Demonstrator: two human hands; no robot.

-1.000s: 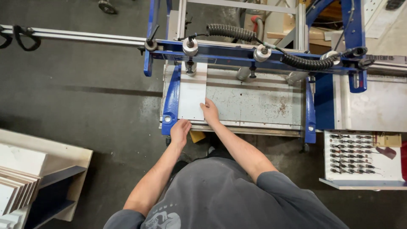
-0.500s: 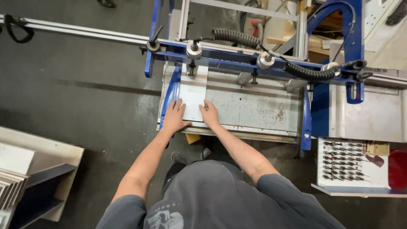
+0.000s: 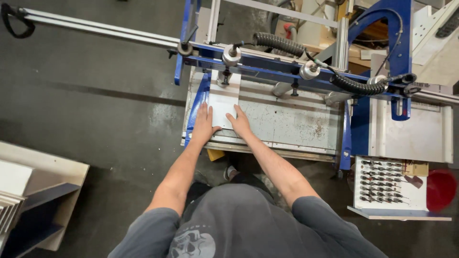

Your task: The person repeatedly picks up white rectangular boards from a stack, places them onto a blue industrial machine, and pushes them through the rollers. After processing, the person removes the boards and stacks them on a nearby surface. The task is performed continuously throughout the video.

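The white panel (image 3: pixel 223 106) lay flat on the grey machine bed (image 3: pixel 296 125), at the bed's left end, its far edge tucked under the blue crossbeam (image 3: pixel 287 67) and just below the left of the round clamp cylinders (image 3: pixel 231 55). Both hands rested on the panel's near end with fingers spread and palms down, gripping nothing: the left hand (image 3: pixel 204 126) lay along the panel's left edge, partly on the bed's blue side rail (image 3: pixel 195 112), and the right hand (image 3: pixel 240 125) pressed on the panel's near right corner.

The panel looked thin, flat and rigid, likely a light board with a smooth face that would slide easily over the worn metal of the bed. Judged from that, flat palms served best for pushing or steadying it; lifting would call for fingers under the near edge, which overhung nothing and sat flush on the bed. Its corners seemed the part most likely to chip. A white tray of drill bits (image 3: pixel 387 188) stood to the right of the bed, well apart from the panel
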